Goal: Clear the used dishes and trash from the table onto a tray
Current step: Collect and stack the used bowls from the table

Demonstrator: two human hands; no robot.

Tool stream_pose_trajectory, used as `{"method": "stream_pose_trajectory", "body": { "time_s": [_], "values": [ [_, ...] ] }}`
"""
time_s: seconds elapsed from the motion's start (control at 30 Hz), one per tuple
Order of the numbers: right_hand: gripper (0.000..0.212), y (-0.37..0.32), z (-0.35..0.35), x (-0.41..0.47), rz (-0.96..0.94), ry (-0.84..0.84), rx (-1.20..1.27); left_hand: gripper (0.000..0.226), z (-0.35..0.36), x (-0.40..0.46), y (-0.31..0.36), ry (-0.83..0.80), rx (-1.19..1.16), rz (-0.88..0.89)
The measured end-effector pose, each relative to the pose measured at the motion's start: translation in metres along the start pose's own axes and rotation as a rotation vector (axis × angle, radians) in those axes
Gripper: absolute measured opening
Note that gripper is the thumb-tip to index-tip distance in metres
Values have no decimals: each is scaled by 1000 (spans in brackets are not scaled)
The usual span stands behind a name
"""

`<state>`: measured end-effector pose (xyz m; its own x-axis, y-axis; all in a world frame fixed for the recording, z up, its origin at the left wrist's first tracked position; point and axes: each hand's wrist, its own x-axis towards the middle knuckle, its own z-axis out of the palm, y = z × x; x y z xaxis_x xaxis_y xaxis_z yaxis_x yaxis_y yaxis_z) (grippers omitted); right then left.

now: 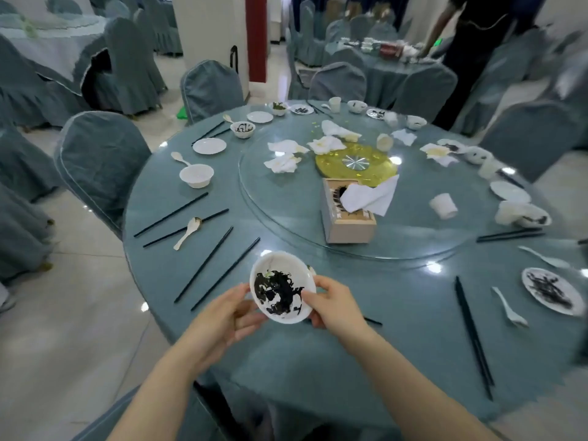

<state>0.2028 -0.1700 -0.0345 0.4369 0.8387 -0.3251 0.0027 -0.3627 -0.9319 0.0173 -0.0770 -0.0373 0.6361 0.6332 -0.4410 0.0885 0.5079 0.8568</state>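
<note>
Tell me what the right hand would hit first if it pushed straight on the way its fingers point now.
The right hand points left, already gripping the dirty white plate. Past the plate it would likely meet the left hand holding the opposite rim.

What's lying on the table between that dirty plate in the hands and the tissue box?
Nothing: in the head view only bare tablecloth and the glass turntable's rim separate the plate from the tissue box.

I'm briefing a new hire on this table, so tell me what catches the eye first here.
Nearest the camera, the left hand and right hand hold a small white plate smeared with dark leafy scraps above the round blue-grey table's near edge. Behind it, a tan cardboard tissue box stands on the glass turntable, with crumpled white napkins scattered beyond.
</note>
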Motion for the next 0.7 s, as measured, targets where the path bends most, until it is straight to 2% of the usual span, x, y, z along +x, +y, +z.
{"method": "stream_pose_trajectory", "body": {
  "time_s": [0.2,0.33,0.5,0.7],
  "values": [
    [15,23,-42,-58,9,185,80,21,50,10,-26,-156,41,8],
    [14,41,-76,-88,43,313,109,23,91,17,-36,-258,80,-15],
    [19,57,-129,-100,108,447,265,23,136,39,-36,-318,72,-36],
    [17,74,-204,-80,127,556,307,26,194,93,-33,-342,101,-51]
  ]
}}
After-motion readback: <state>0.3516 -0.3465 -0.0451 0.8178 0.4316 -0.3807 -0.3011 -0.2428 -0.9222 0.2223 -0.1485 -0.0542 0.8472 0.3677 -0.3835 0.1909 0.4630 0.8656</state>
